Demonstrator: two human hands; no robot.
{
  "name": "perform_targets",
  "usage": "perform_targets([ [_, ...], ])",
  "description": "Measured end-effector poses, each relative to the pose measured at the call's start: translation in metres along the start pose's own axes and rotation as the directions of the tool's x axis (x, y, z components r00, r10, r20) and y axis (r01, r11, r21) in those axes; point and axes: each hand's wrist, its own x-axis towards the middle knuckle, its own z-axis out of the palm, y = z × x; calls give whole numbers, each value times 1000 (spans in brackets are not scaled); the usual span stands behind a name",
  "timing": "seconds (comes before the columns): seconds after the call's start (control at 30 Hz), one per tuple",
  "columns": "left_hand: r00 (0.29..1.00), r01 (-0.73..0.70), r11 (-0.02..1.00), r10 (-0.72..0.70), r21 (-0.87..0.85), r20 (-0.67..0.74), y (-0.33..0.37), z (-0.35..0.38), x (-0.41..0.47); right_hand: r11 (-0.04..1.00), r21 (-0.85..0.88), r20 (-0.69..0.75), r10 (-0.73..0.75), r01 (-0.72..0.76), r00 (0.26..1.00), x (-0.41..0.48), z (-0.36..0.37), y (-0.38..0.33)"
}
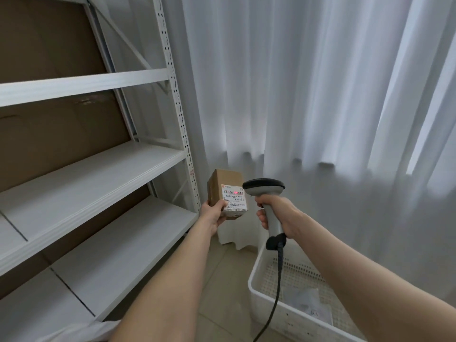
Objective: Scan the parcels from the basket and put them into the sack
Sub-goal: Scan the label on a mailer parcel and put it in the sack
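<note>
My left hand [214,213] grips a small brown cardboard parcel [225,185] from below, its white shipping label turned towards me. A red scan line glows on the label's barcode. My right hand [276,213] grips the handle of a grey and black barcode scanner [265,191], whose head points at the label from the right, a little apart from the box. The scanner's black cable hangs down past the white perforated basket [256,275] at the lower right. A pale flat parcel [313,304] lies on the basket's floor. A bit of white fabric shows at the bottom left edge; I cannot tell if it is the sack.
A white metal shelving rack [98,183] with bare boards fills the left side, brown cardboard behind it. White curtains [320,95] hang across the back and right. Beige floor tiles [222,280] show between rack and basket.
</note>
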Motion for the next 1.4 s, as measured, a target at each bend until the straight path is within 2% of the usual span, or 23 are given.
perform_targets([
  [0.6, 1000, 16, 999, -15, 30, -13, -30, 15, -124, 998, -56, 32, 0, 2, 999, -125, -39, 19],
  [1.0, 998, 47, 999, -47, 19, -43, -51, -3, -170, 994, -107, 59, 25, -18, 998, -172, -26, 32],
  [1.23, 996, 42, 999, -42, 1, -78, -41, -44, -181, 998, -61, 90, 29, -23, 996, -167, 12, 48],
  [1.4, 981, 80, 996, -70, 48, -182, -30, -134, -182, 994, 36, 98, 99, -103, 990, -147, 74, 80],
])
